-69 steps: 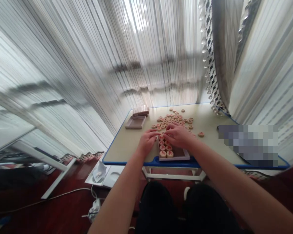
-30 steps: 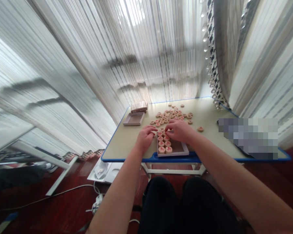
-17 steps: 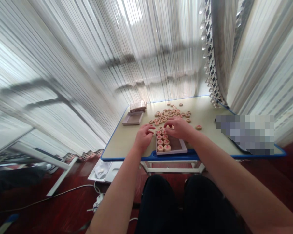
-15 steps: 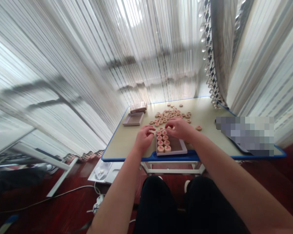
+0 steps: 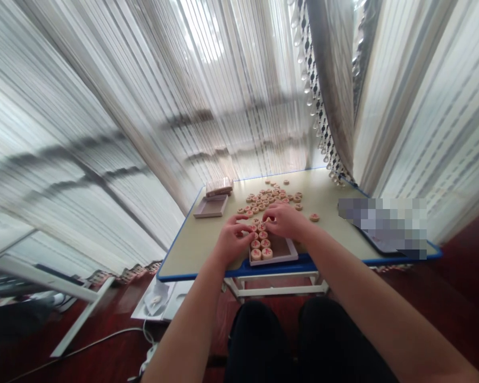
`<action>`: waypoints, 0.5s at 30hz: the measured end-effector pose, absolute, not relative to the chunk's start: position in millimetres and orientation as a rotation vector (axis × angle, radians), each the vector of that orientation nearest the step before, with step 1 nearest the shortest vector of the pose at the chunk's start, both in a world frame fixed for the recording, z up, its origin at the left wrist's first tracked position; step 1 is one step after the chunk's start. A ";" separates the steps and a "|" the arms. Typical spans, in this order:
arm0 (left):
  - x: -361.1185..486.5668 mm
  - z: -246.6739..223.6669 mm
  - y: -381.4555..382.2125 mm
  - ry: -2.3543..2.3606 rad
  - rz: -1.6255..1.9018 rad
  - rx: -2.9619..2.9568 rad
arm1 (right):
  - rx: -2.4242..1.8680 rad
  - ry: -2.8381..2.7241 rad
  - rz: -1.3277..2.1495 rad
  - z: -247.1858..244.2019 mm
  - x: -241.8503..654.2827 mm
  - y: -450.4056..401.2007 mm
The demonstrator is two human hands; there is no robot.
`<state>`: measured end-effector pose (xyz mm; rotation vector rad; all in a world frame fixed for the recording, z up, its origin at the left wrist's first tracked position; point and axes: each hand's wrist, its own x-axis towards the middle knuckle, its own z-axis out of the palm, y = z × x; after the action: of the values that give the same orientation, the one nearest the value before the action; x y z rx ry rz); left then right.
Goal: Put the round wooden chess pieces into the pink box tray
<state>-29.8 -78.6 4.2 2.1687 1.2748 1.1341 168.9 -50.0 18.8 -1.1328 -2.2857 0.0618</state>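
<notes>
The left hand (image 5: 232, 240) and right hand (image 5: 286, 219) are holding bent fingers at discs (image 5: 265, 244) in the box (image 5: 280, 247), gripping or not I cannot tell, the discs probably being light, hard and best pinched by their rims.

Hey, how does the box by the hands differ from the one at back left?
The near box holds discs in two columns; the far box shows none. The near box sits at the table's front edge; the far box lies beside a pack. Both are shallow, open-topped.
</notes>
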 end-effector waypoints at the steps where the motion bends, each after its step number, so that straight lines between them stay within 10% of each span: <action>1: -29.9 4.4 -78.4 1.266 1.122 2.174 | -1.122 -2.283 0.058 18.8 169.0 -50.1; 15: -29.6 3.5 -77.4 1.226 1.069 2.110 | -1.045 -2.207 0.057 17.9 169.1 -50.4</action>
<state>-29.6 -77.4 3.5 2.1098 1.2257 1.0691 169.1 -50.4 17.9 -1.0446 -2.2067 0.0566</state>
